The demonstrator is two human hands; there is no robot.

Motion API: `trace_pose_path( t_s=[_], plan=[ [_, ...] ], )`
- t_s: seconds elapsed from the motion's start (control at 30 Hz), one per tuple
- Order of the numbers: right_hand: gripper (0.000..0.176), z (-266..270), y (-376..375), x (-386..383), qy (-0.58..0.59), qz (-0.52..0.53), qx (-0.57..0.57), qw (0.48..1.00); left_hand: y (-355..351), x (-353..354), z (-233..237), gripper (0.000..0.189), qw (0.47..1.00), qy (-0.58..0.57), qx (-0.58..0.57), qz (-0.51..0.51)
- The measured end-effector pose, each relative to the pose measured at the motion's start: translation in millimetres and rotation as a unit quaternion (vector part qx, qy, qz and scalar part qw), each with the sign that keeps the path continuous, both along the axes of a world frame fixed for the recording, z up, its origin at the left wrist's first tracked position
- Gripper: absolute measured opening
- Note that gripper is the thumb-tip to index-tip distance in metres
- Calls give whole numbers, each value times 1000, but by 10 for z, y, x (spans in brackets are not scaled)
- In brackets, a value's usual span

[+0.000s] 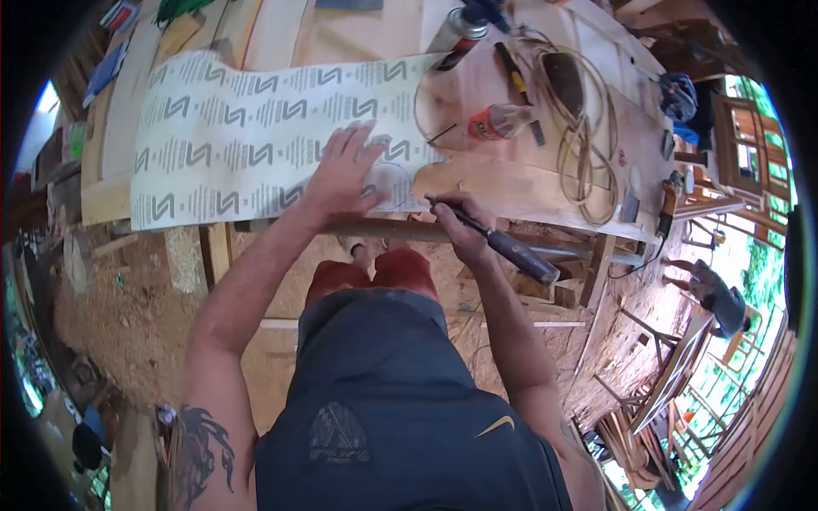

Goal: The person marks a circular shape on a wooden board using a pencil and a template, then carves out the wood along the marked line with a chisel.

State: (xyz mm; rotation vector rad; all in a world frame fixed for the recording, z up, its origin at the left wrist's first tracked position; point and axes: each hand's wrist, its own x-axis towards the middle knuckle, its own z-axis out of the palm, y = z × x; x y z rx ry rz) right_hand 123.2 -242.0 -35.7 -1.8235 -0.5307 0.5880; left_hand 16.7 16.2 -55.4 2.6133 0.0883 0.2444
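Note:
My left hand (342, 170) lies with fingers spread on a pale sheet printed with dark logos (256, 111). Near its thumb a round outline shows on the sheet. My right hand (464, 226) is closed around a dark tool with a thick handle (521, 255); its kind I cannot make out. The thin tip of that tool points left, close to the sheet's lower right corner. Curved notches shape the right edge of the sheet, which lies on a wooden workbench (520, 183).
On the bench's right side are a bottle with a red label (487, 126), a coiled tan cord (582, 157), a yellow-and-black hand tool (514, 72) and a canister (460, 36). Another person (718, 298) is at the far right, near stacked wood (635, 451).

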Motion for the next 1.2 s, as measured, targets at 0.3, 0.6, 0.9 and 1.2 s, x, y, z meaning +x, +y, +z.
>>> trace_pose_path(
  t_s=[0.3, 0.6, 0.9, 1.2],
  plan=[
    [17, -258, 172, -49, -63, 15, -57, 996, 39, -110, -70, 97, 998, 51, 26, -27],
    [15, -297, 296, -103, -222, 39, -71, 972, 128, -148, -219, 95, 999, 21, 13, -38],
    [18, -402, 332, -342, -270, 7, -37, 962, 119, -157, -317, 90, 999, 6, 39, -26],
    [18, -410, 399, -466, -272, -29, -25, 961, 115, -149, -318, 90, 999, -4, 36, -20]
  ],
)
